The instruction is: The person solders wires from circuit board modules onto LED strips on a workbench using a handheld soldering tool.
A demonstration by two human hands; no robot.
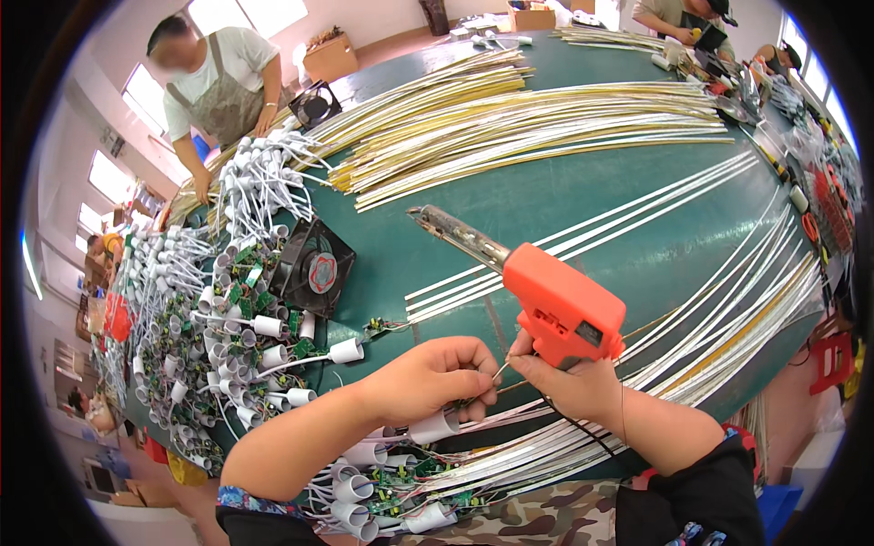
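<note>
A red soldering gun [563, 302] with a scorched metal tip is in my right hand [575, 389], its tip pointing up and to the left over the table. My left hand [444, 375] is closed in a pinch just left of it. A thin wire [501, 368] runs from the left fingertips to the right thumb; what else the left fingers hold is hidden. Beneath my wrists lie white plastic cups [435, 428] with green circuit boards and wires, beside long thin white strips [546, 460]. Beyond my hands are several separate white strips [583, 238].
A black fan [315, 269] stands left of centre by a heap of white cups and circuit boards [228, 337]. Bundled white and yellow strips [537, 123] cover the far side of the green table [401, 238]. A co-worker [223, 86] stands at the far left, another person [687, 23] at the far right.
</note>
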